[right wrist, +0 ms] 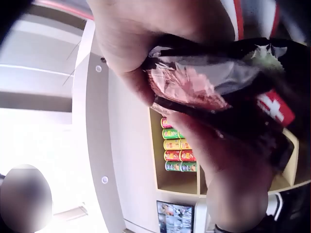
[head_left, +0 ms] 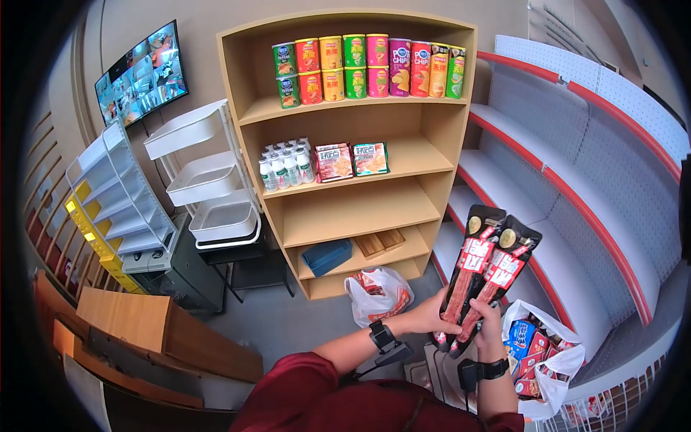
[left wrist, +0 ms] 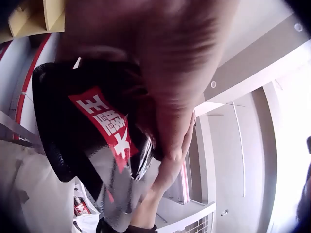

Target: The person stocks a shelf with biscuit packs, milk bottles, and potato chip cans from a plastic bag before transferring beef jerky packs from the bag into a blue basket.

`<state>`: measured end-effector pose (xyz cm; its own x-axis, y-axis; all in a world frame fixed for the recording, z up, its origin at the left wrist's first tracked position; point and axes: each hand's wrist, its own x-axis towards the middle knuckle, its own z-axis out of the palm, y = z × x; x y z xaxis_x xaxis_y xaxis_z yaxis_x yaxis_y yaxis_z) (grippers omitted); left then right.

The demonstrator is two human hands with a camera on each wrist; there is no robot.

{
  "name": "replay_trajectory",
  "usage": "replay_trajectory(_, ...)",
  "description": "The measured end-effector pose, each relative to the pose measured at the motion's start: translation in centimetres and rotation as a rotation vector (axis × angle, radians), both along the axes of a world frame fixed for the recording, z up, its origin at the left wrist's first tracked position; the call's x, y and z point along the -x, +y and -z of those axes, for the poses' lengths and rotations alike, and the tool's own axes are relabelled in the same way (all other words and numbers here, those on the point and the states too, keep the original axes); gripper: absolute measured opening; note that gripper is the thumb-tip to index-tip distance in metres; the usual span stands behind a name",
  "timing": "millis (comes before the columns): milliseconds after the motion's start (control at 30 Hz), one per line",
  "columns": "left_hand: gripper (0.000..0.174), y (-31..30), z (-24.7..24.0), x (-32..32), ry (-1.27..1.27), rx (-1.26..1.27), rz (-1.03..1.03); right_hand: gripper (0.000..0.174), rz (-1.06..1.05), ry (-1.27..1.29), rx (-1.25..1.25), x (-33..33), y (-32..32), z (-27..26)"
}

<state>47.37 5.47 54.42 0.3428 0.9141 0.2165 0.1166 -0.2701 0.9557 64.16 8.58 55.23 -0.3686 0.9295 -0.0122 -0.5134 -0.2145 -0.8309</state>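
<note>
Two black packs of sausages with red and white labels are held up side by side in the head view. The left hand (head_left: 427,315) grips the lower part of the left pack (head_left: 469,268). Around the bottom of the right pack (head_left: 499,272) the right hand (head_left: 489,333) has its thumb and fingers curled. In the left wrist view a black pack (left wrist: 109,124) hangs under the left hand (left wrist: 170,63). The right wrist view shows clear film with reddish meat on a pack (right wrist: 189,85), pinched by the right hand (right wrist: 150,34).
A wooden shelf (head_left: 353,119) holds chip cans (head_left: 355,50), white bottles (head_left: 288,167) and snack packs (head_left: 334,163). Red-edged shelving (head_left: 576,209) stands at right. One white bag (head_left: 392,299) sits on the floor; another, full of snacks (head_left: 558,381), is beside the right forearm.
</note>
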Motion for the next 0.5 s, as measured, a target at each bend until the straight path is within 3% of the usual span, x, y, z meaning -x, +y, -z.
replay_trajectory(100,0.101,0.8,2.3,-0.4,-0.171,0.014,0.021,0.04,0.054,-0.097,-0.081,1.3,0.2,1.5)
replay_trajectory(233,0.101,0.5,2.0,-0.3,-0.162,0.039,-0.015,0.041,0.103,-0.179,-0.093,2.3,0.0,2.5)
replay_trajectory(300,0.097,0.5,2.8,-0.4,-0.102,0.001,-0.059,0.043,0.079,-0.195,-0.115,2.5,-0.2,2.1)
replay_trajectory(367,0.091,0.6,4.0,-0.4,-0.198,0.089,-0.085,0.044,0.036,-0.249,-0.125,2.1,-0.5,1.9)
replay_trajectory(433,0.085,0.7,4.6,-0.3,-0.253,0.023,-0.125,0.044,-0.005,-0.297,-0.13,2.2,-0.8,2.4)
replay_trajectory(500,0.082,1.1,4.8,-0.1,-0.367,-0.02,-0.157,0.045,-0.054,-0.468,-0.396,2.1,-1.3,4.2)
